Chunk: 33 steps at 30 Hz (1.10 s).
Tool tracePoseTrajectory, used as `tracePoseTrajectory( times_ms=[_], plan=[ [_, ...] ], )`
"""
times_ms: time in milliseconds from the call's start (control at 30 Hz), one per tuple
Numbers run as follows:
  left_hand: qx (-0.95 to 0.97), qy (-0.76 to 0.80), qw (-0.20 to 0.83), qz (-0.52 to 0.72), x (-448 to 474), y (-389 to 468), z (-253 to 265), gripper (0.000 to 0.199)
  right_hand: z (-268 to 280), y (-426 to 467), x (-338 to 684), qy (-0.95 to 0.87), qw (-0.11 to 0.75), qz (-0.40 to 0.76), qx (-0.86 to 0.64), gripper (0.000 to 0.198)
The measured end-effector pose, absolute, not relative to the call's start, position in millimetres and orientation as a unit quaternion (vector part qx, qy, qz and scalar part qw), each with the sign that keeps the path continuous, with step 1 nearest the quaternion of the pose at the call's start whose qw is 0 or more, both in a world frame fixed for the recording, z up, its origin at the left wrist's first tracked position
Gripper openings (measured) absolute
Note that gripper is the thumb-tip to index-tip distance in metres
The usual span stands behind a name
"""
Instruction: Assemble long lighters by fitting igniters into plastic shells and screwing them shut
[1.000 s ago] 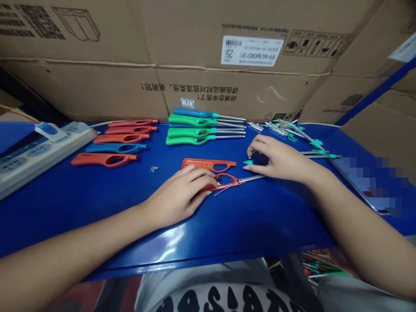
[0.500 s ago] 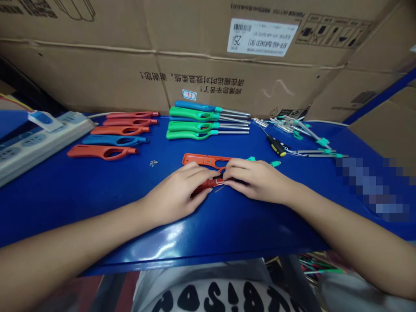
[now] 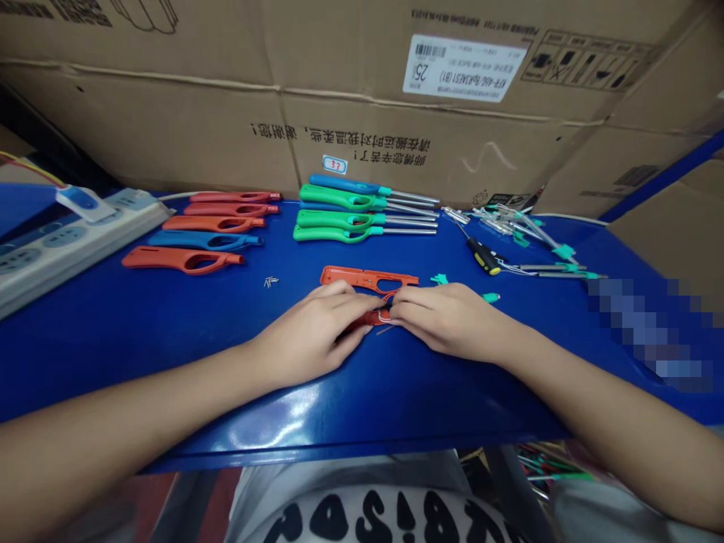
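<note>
My left hand [image 3: 325, 328] is closed around a red lighter casing half [image 3: 370, 319], thin wires showing at its end. My right hand [image 3: 433, 317] pinches at the right end of that casing, by the wires; its fingertips hide what exactly they grip. Just beyond both hands lies the matching orange casing half [image 3: 359, 279], inner side up, with a finger loop at its right. A small turquoise piece [image 3: 439, 279] sits behind my right hand, and a turquoise tip [image 3: 491, 298] pokes out to its right.
Orange, red and blue casings [image 3: 184, 259] lie at left near a power strip [image 3: 73, 237]. Assembled lighters with metal tubes [image 3: 333, 219] line the back before a cardboard box [image 3: 351, 98]. A screwdriver [image 3: 483, 256] and metal tubes [image 3: 559, 268] lie at right; tiny pins [image 3: 271, 282] at centre left.
My right fingers have shifted slightly down, uncovering the right end of the loose orange half. The whole view has moved a little; my left hand keeps its hold.
</note>
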State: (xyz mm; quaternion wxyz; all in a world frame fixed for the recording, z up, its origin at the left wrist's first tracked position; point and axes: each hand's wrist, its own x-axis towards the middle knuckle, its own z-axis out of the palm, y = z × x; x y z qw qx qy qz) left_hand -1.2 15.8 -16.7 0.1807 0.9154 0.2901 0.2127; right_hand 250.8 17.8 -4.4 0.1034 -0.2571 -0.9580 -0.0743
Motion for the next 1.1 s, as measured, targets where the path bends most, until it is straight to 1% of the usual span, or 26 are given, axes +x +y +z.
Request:
tracePoseTrajectory(
  times_ms=[100,200,333,400,433,667,767,933,1100],
  plan=[
    [0.918,0.29,0.175,0.206,-1,16,-16,0.032,-4,17,252,-0.958,0.091,-0.074,-0.261,0.028],
    [0.921,0.286,0.172,0.201,-1,16,-14,0.032,-4,17,251,-0.954,0.107,-0.037,-0.278,0.024],
    [0.921,0.274,0.186,0.207,0,16,-14,0.03,-4,20,249,-0.925,0.17,0.114,-0.319,0.01],
    [0.92,0.264,0.195,0.215,0,16,-15,0.03,-3,22,248,-0.909,0.192,0.179,-0.324,0.008],
    [0.919,0.263,0.198,0.217,0,16,-16,0.03,-2,23,248,-0.905,0.195,0.194,-0.324,0.008],
    [0.923,0.265,0.198,0.196,0,16,-15,0.022,-2,21,250,-0.912,0.163,0.177,-0.332,0.015],
    [0.927,0.259,0.188,0.195,-1,16,-14,0.022,1,19,254,-0.916,0.15,0.181,-0.326,0.014],
    [0.929,0.259,0.174,0.198,-1,16,-15,0.022,6,20,257,-0.918,0.123,0.184,-0.328,0.008],
    [0.932,0.257,0.157,0.203,-1,17,-17,0.024,6,20,258,-0.924,0.107,0.174,-0.324,0.013]
  ],
)
